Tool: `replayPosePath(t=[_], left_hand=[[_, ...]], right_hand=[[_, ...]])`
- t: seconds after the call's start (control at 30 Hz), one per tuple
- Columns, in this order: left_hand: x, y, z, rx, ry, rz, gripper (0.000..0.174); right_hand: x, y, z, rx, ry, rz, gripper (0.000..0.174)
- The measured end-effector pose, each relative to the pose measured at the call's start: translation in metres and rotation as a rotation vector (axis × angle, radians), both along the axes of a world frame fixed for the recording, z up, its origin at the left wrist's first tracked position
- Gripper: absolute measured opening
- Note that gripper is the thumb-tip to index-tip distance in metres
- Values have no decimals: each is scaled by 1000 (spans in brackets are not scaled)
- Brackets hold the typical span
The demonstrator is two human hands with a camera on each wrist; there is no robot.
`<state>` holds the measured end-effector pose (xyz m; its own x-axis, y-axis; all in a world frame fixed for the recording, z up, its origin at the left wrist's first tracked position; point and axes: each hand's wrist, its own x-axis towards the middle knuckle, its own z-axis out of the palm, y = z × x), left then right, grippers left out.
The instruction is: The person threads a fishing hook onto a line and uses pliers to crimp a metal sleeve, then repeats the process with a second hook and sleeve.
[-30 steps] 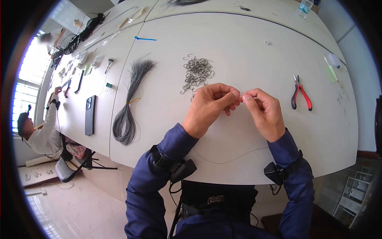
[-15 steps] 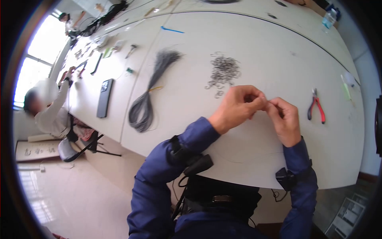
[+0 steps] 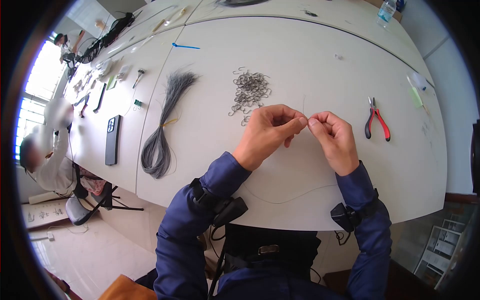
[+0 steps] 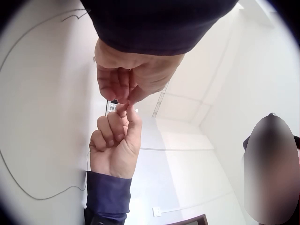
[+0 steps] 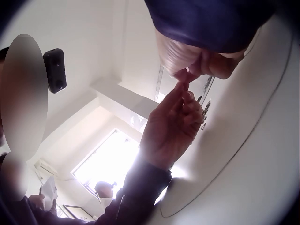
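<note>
In the head view, the left hand (image 3: 267,134) and right hand (image 3: 335,142) meet above the table, thumbs and forefingers pinched tip to tip. A thin line end (image 3: 304,103) stands up from between them; anything else in the pinch is too small to tell. More of the thin line (image 3: 280,202) curves over the table below the wrists. Behind the left hand lies a pile of small metal hooks (image 3: 251,89). Both wrist views show the fingertips touching: left hand (image 4: 138,70) above right hand (image 4: 115,147), and right hand (image 5: 201,56) above left hand (image 5: 169,131).
On the white table (image 3: 225,200), a tied grey bundle of strands (image 3: 159,145) and a phone (image 3: 113,140) lie to the left, and red-black pliers (image 3: 376,120) to the right. A blue tie (image 3: 186,46) and bottle (image 3: 386,12) are farther back. Another person (image 3: 55,165) sits at left.
The head view swung aside and came back. Both hands keep their fingertips together with only small finger shifts; the line end now stands more upright. An orange-brown shape has appeared at the lower left.
</note>
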<state>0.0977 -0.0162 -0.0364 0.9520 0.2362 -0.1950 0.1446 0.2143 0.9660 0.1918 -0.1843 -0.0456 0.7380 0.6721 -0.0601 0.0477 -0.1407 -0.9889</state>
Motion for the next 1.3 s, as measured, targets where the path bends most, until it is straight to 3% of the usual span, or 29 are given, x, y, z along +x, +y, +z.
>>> replayPosePath(t=[0.2, 0.4, 0.87, 1.3], left_hand=[[0, 1, -3, -151, -90, -29, 22], [0, 0, -5, -195, -147, -70, 21], [-1, 2, -6, -247, -141, -85, 7], [-1, 2, -4, -230, -102, -93, 13]], right_hand=[[3, -3, 12, 82, 455, 65, 23], [6, -6, 13, 172, 621, 182, 22], [4, -4, 10, 149, 562, 167, 23], [3, -3, 11, 101, 475, 140, 25]])
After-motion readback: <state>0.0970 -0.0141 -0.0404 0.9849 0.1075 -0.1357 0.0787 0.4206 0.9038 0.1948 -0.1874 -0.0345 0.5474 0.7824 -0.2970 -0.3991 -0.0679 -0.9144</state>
